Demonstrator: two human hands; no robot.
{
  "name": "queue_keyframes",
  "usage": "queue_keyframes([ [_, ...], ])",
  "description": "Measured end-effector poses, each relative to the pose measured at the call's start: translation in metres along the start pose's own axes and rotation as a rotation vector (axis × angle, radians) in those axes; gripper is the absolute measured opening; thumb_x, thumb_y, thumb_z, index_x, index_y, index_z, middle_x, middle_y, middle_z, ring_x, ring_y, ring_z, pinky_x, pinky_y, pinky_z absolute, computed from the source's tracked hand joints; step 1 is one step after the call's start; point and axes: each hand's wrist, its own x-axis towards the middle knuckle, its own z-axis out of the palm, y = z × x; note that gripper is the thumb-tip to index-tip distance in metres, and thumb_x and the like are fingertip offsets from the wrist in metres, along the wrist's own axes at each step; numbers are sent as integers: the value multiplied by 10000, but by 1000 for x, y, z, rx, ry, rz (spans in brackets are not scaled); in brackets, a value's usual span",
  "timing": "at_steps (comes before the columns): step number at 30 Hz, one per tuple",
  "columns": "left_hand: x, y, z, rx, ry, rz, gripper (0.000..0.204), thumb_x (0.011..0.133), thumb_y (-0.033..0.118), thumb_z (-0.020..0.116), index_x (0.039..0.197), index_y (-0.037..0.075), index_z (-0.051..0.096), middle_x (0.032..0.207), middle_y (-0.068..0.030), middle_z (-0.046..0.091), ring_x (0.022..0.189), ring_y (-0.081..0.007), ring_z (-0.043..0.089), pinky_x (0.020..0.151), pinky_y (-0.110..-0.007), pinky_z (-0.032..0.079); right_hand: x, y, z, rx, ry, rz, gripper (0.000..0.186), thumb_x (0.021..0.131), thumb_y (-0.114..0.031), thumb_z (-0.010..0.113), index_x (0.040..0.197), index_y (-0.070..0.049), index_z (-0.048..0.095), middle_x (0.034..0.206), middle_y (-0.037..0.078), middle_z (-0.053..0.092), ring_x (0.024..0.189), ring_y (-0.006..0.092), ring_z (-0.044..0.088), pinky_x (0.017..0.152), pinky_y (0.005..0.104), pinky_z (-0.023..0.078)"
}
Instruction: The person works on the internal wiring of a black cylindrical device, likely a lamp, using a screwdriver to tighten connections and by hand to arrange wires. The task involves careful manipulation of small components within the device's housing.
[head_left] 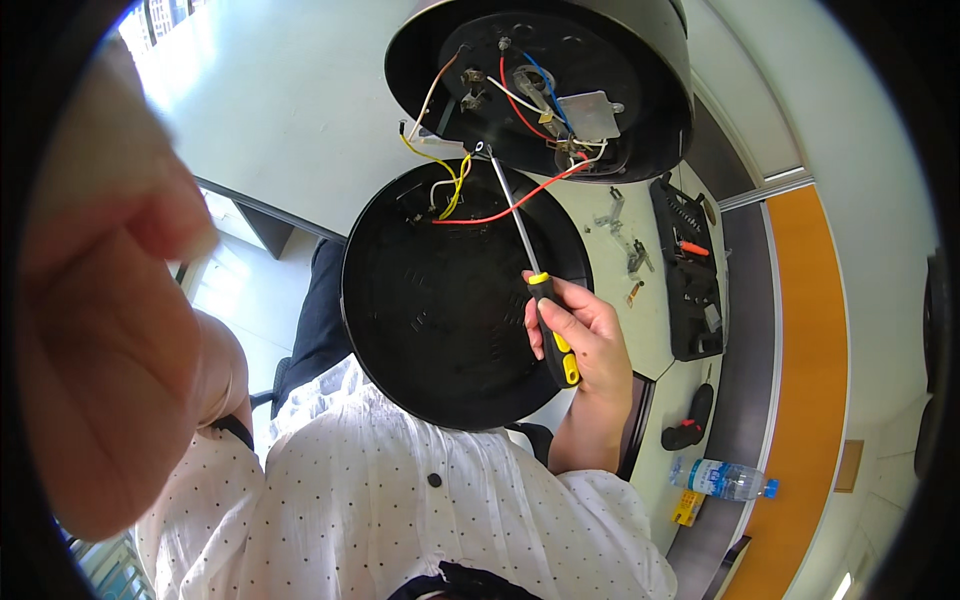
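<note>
My right hand [583, 330] is wrapped round the black-and-yellow handle of a screwdriver [520, 222]. Its long metal shaft points up and away from me, with the tip by a small ring terminal [479, 147] on a wire. Behind the tip lies a round appliance body [660, 110] on its side, its open underside showing red, blue and white wires and metal parts. Yellow, white and red wires run from it to a black round base cover [440, 310] in front of my torso. My left hand [110, 300] is raised very near the camera, large and blurred; its fingers are unclear.
On the white table [270, 100], loose metal parts [635, 255] lie right of the cover. Farther right are a black tool case [690, 300] with an orange-handled piece, a black-and-red power screwdriver [690, 420], a water bottle [730, 480] and a small yellow packet [687, 507].
</note>
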Motion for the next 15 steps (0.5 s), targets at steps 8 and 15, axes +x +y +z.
queue_keyframes([
  [8,-5,6,8,-65,-31,88,446,813,294,558,1206,89,508,812,-62,553,695,-122,474,545,-197,381,-3,1,-1,-16,3,-3,379,861,-71,527,1196,94,463,797,85,572,631,124,542,535,237,453],
  [15,-8,18,10,-78,-18,150,426,804,259,566,1189,81,523,835,-78,560,712,-125,487,561,-193,388,-4,0,1,-25,-12,-3,381,861,-72,526,1196,97,458,799,86,570,631,126,542,542,237,455],
])
